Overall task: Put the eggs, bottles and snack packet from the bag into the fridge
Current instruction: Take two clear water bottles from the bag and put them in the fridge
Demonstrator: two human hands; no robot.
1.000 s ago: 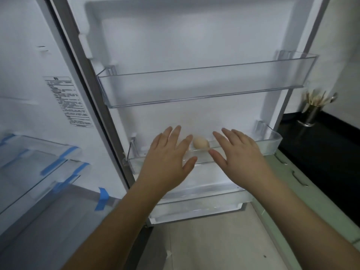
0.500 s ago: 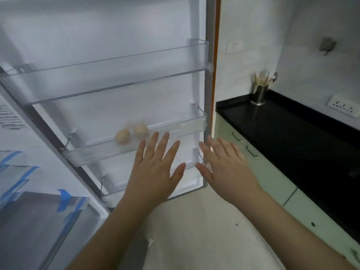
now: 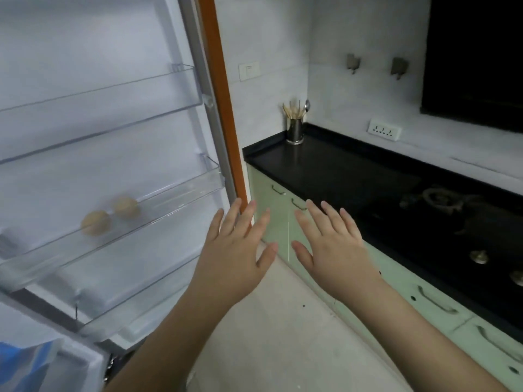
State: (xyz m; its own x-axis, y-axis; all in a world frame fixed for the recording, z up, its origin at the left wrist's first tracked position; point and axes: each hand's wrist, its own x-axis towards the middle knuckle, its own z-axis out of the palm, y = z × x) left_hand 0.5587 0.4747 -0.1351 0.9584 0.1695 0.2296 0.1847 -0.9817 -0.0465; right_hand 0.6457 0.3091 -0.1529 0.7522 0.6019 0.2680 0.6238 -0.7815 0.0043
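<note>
Two light-brown eggs (image 3: 95, 222) (image 3: 125, 207) lie side by side in the clear middle door shelf (image 3: 175, 198) of the open fridge door at the left. My left hand (image 3: 236, 254) hangs empty with spread fingers just right of that shelf, in front of the door's orange edge. To its right my right hand (image 3: 334, 246) is also empty, fingers apart, over the green cupboards. No bag, bottle or snack packet is in view.
A black counter (image 3: 339, 171) runs along the right with a steel utensil holder (image 3: 294, 128) at its far end and a gas hob (image 3: 441, 199). Green cupboard fronts (image 3: 435, 301) sit below. An empty upper door shelf (image 3: 113, 108) and beige floor (image 3: 283, 321) show.
My view has swung right from the fridge door toward the counter. Both empty hands have drawn away from the egg shelf and moved right with it; a second egg has come into sight.
</note>
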